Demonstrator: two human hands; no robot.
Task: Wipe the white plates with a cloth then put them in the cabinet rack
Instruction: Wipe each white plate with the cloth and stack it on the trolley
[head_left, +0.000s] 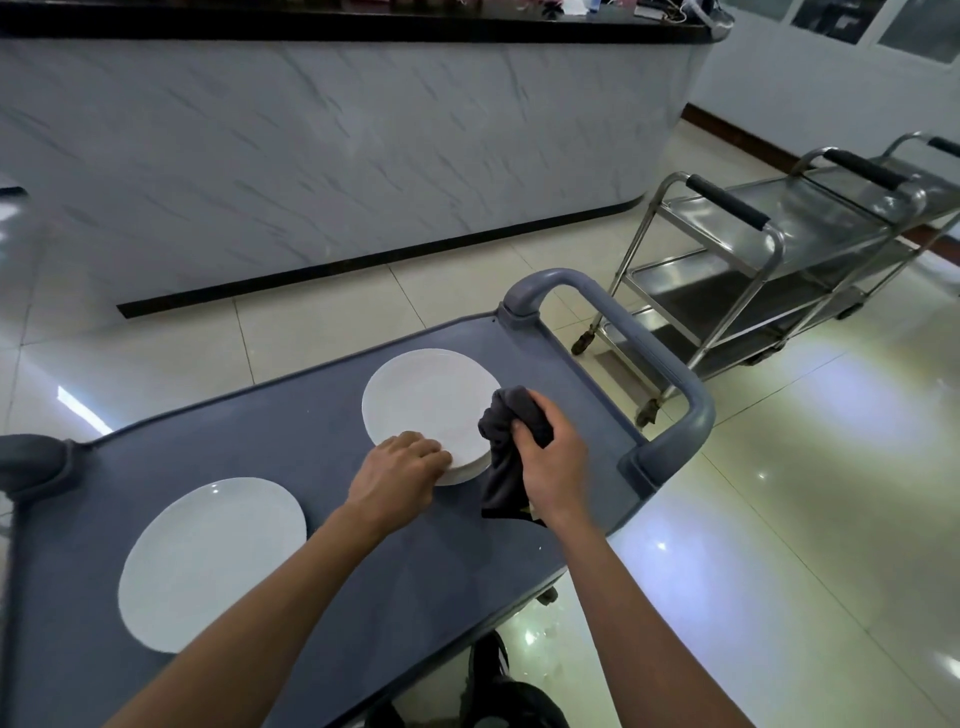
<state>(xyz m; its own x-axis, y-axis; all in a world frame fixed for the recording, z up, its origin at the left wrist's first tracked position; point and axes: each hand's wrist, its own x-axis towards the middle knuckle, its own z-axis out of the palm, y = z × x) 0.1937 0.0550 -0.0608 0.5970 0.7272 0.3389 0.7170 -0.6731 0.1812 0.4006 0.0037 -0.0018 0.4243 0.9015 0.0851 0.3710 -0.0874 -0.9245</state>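
A stack of white plates (423, 402) sits on the grey cart top (291, 441) toward its right end. My left hand (402, 470) lies on the near rim of that stack, fingers curled over the edge. My right hand (550, 460) grips a dark grey cloth (506, 441) bunched at the stack's right rim, its loose end hanging down to the cart top. A single white plate (208, 556) lies apart on the cart's left part.
The cart has a grey loop handle (670, 374) at its right end and another handle (31, 457) at the left. Two steel trolleys (769, 270) stand on the tiled floor to the right. A marble-fronted counter (337, 140) runs behind the cart.
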